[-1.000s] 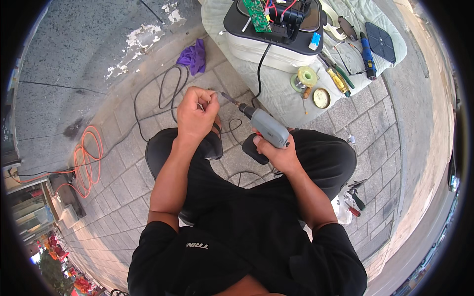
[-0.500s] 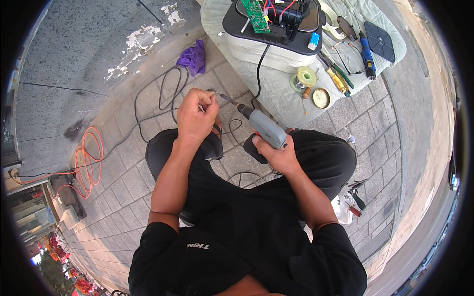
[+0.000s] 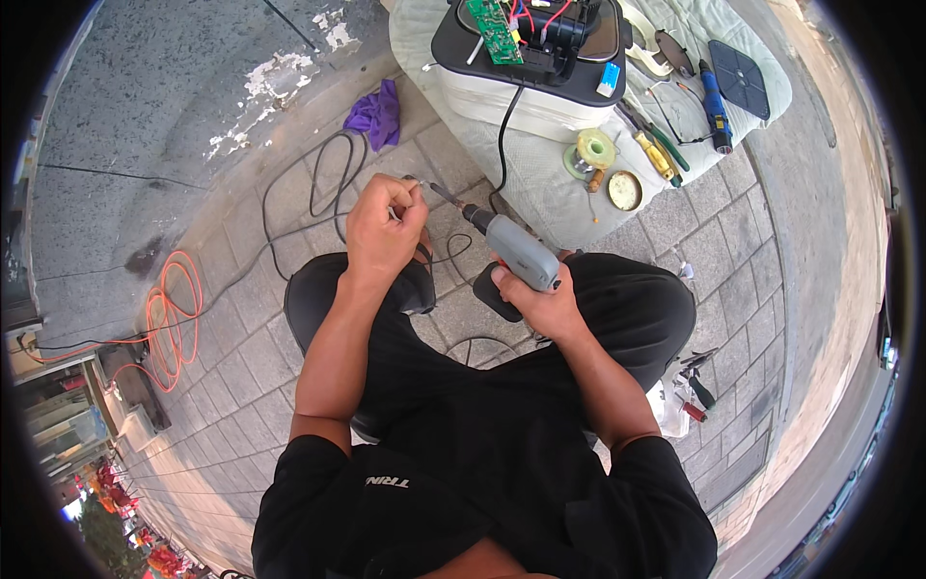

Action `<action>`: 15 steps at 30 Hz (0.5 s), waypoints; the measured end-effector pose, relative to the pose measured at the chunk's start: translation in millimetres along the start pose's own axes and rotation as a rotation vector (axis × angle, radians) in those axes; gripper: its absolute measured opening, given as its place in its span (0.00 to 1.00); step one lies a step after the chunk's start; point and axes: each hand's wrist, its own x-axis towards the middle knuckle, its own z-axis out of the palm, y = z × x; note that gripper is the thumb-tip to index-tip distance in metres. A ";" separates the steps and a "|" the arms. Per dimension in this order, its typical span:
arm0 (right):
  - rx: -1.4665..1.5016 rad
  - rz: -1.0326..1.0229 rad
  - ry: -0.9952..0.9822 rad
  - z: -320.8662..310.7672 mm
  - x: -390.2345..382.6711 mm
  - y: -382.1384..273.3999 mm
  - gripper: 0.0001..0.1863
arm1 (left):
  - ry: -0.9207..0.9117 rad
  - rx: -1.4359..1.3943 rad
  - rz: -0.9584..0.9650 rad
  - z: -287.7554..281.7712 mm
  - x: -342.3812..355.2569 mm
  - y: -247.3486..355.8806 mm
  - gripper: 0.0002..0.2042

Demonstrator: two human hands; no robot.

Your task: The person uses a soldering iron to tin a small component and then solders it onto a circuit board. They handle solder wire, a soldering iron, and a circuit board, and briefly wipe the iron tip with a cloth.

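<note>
My right hand is wrapped round the handle of a grey and black cordless drill. A long dark bit points from its nose toward the upper left. Just off the tip of that bit, my left hand is closed in a pinch with fingers curled. Something tiny and silvery seems to show at its fingertips, too small to name. Beyond both hands stands a white appliance with a black top. On it lie a green circuit board, coloured wires and a small blue and white block.
A pale quilted cloth bears a solder spool, a round tin, pliers and a blue screwdriver-like tool. Left on the paving are a purple cloth, black cable and orange cord. Tools lie right.
Both hands and the drill keep nearly the same pose. The view has shifted very slightly; nothing was taken hold of or let go.
</note>
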 end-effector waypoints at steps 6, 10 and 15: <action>0.021 0.002 -0.004 0.7 -0.1 0.4 0.16 | 0.002 0.013 0.012 0.5 0.3 1.4 0.11; 0.021 0.013 -0.013 1.0 0.1 -1.5 0.16 | -0.007 0.020 0.002 -0.4 0.7 2.6 0.11; -0.015 -0.001 0.007 1.5 0.3 -0.9 0.15 | -0.001 -0.003 -0.007 0.5 -0.4 0.4 0.11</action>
